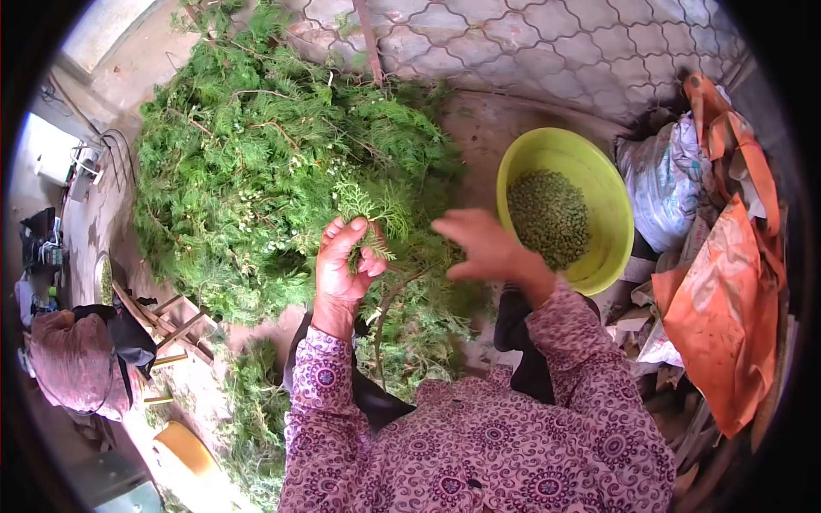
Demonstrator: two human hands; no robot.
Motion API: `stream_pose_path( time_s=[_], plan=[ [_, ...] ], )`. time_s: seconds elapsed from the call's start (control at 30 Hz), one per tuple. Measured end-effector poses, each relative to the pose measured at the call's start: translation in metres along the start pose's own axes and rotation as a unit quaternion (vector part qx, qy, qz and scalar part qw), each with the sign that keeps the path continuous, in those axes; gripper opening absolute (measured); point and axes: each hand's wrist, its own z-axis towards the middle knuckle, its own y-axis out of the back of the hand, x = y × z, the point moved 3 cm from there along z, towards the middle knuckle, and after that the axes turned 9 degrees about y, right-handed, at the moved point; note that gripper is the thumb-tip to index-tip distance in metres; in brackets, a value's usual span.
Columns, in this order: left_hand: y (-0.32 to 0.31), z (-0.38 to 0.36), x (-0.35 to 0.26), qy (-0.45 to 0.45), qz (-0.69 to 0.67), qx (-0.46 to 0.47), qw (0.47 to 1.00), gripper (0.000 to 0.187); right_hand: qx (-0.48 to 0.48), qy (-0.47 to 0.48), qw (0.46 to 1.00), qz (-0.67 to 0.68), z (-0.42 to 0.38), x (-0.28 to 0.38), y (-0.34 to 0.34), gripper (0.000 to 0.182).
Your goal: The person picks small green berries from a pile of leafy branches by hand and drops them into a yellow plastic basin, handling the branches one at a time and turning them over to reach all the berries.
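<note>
My left hand [344, 261] pinches a small green sprig [376, 209] between thumb and fingers, its feathery leaves spreading above and below the grip. To its right, my right hand [483, 244] is slightly blurred, fingers apart, with nothing seen in it. Behind my left hand rises a large heap of green branches [248, 171] with small pale cones among the leaves. A yellow-green basin [611, 209] stands beyond my right hand, holding a layer of small green cones [547, 218].
Wire mesh [530, 43] runs along the back. White sacks [663, 184] and orange cloth [723, 316] lie at the right. At the left are a wooden frame [184, 325], a yellow container [186, 449] and a person in a reddish garment [77, 363].
</note>
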Motion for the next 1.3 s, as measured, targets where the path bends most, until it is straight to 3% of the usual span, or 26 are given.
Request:
stream_pose_path(
  time_s=[0.07, 0.17, 0.27, 0.33, 0.37, 0.4, 0.47, 0.53, 0.57, 0.6, 0.67, 0.7, 0.73, 0.77, 0.8, 0.83, 0.87, 0.9, 0.93, 0.97, 1.03, 1.1, 1.13, 1.17, 1.23, 1.3],
  plan=[
    [-0.007, -0.004, -0.012, -0.029, 0.002, 0.087, 0.996, 0.014, 0.068, 0.041, 0.996, -0.038, 0.008, 0.007, -0.042, 0.042],
    [-0.001, -0.006, -0.02, -0.054, 0.0, 0.065, 0.996, 0.013, 0.162, -0.024, 0.986, -0.018, 0.015, -0.004, -0.052, 0.031],
    [-0.001, -0.011, -0.023, -0.119, 0.037, 0.04, 0.991, 0.016, 0.114, -0.05, 0.992, 0.011, 0.01, -0.017, -0.062, 0.024],
    [-0.003, -0.016, -0.031, -0.277, 0.321, -0.132, 0.896, 0.028, 0.073, -0.08, 0.993, 0.049, 0.011, -0.028, -0.059, 0.022],
    [0.0, -0.019, -0.034, -0.275, 0.322, -0.133, 0.896, 0.028, 0.029, -0.112, 0.989, 0.088, 0.011, -0.034, -0.059, 0.022],
    [0.003, -0.024, -0.037, -0.307, 0.382, -0.166, 0.856, 0.031, 0.031, -0.114, 0.989, 0.09, 0.008, -0.045, -0.066, 0.022],
    [0.005, -0.033, -0.043, -0.365, 0.493, -0.226, 0.757, 0.039, -0.074, -0.262, 0.947, 0.17, -0.001, -0.075, -0.082, 0.023],
    [0.006, -0.042, -0.044, -0.392, 0.496, -0.217, 0.744, 0.038, -0.134, -0.304, 0.929, 0.164, 0.007, -0.072, -0.092, 0.022],
    [0.001, -0.048, -0.044, -0.418, 0.544, -0.204, 0.698, 0.038, -0.195, -0.343, 0.906, 0.157, 0.012, -0.071, -0.098, 0.02],
    [-0.003, -0.051, -0.042, -0.442, 0.591, -0.187, 0.648, 0.037, -0.184, -0.326, 0.923, 0.093, 0.025, -0.064, -0.111, 0.018],
    [-0.006, -0.051, -0.038, -0.463, 0.592, -0.167, 0.638, 0.035, -0.178, -0.268, 0.946, 0.046, 0.064, -0.039, -0.152, 0.015],
    [-0.008, -0.053, -0.038, -0.466, 0.588, -0.152, 0.644, 0.035, -0.11, -0.185, 0.976, 0.04, 0.091, 0.007, -0.152, 0.016],
    [-0.01, -0.053, -0.038, -0.469, 0.583, -0.136, 0.649, 0.034, -0.145, -0.076, 0.898, 0.407, 0.102, 0.013, -0.21, 0.019],
    [-0.01, -0.054, -0.04, -0.465, 0.58, -0.142, 0.654, 0.033, -0.235, -0.049, 0.621, 0.746, 0.117, 0.104, -0.169, 0.029],
    [-0.008, -0.053, -0.042, -0.464, 0.581, -0.14, 0.654, 0.033, -0.056, 0.001, 0.759, 0.648, 0.133, 0.138, -0.195, 0.038],
    [-0.003, -0.052, -0.044, -0.465, 0.562, -0.152, 0.667, 0.033, 0.126, 0.049, 0.849, 0.511, 0.144, 0.167, -0.225, 0.048],
    [0.001, -0.051, -0.046, -0.463, 0.543, -0.163, 0.681, 0.032, 0.0, 0.221, 0.853, 0.473, 0.144, 0.197, -0.242, 0.054],
    [0.0, -0.054, -0.05, -0.454, 0.517, -0.174, 0.705, 0.03, -0.146, 0.231, 0.734, 0.622, 0.14, 0.221, -0.242, 0.058],
    [-0.001, -0.058, -0.054, -0.462, 0.501, -0.182, 0.709, 0.029, -0.065, 0.186, 0.778, 0.596, 0.135, 0.22, -0.249, 0.054],
    [0.0, -0.061, -0.055, -0.444, 0.488, -0.196, 0.725, 0.028, -0.065, 0.18, 0.778, 0.598, 0.13, 0.205, -0.255, 0.054],
    [0.006, -0.062, -0.057, -0.437, 0.467, -0.202, 0.742, 0.028, -0.061, 0.083, 0.877, 0.469, 0.117, 0.15, -0.296, 0.048],
    [0.008, -0.063, -0.058, -0.427, 0.472, -0.2, 0.745, 0.027, -0.053, -0.024, 0.87, 0.489, 0.091, 0.068, -0.364, 0.044],
    [0.009, -0.064, -0.059, -0.42, 0.476, -0.198, 0.747, 0.027, 0.026, -0.05, 0.958, 0.282, 0.059, 0.04, -0.347, 0.045],
    [0.01, -0.066, -0.06, -0.419, 0.476, -0.198, 0.747, 0.027, 0.181, -0.157, 0.95, 0.202, 0.035, 0.015, -0.337, 0.041],
    [0.016, -0.067, -0.061, -0.392, 0.434, -0.194, 0.787, 0.025, 0.128, -0.193, 0.968, 0.1, -0.025, -0.033, -0.33, 0.039],
    [0.02, -0.068, -0.062, -0.377, 0.384, -0.214, 0.815, 0.027, 0.159, -0.251, 0.954, 0.045, -0.056, -0.067, -0.304, 0.041]
  ],
)
